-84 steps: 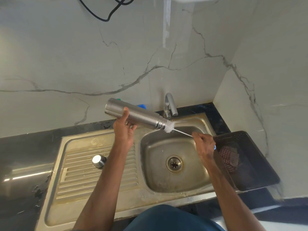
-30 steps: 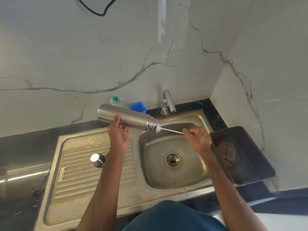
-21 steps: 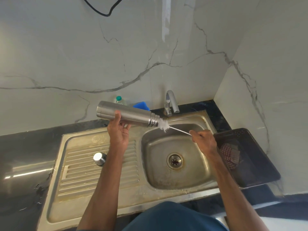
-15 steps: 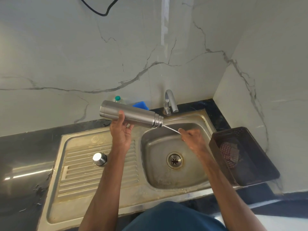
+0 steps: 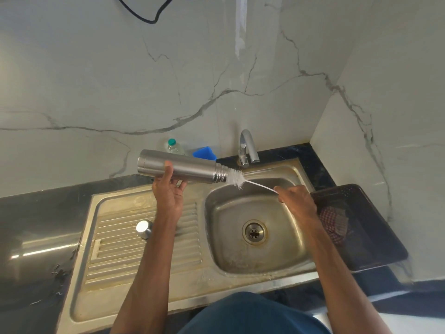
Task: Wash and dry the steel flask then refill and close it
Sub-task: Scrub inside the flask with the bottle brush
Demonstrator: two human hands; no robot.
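My left hand grips the steel flask from below and holds it nearly level above the sink, its open threaded mouth pointing right. A white bottle brush sticks partly out of that mouth, its bristle head showing. My right hand pinches the brush's thin wire handle over the sink basin. The flask's steel cap stands on the ribbed drainboard, below and left of my left hand.
The tap stands behind the basin, with no water running. A blue sponge and a small bottle with a green cap sit at the back wall. A dark tray holding a checked cloth lies at the right.
The brush has slid back out of the flask, so its bristle head shows again. My right hand has moved right, away from the mouth. The flask stays held level.
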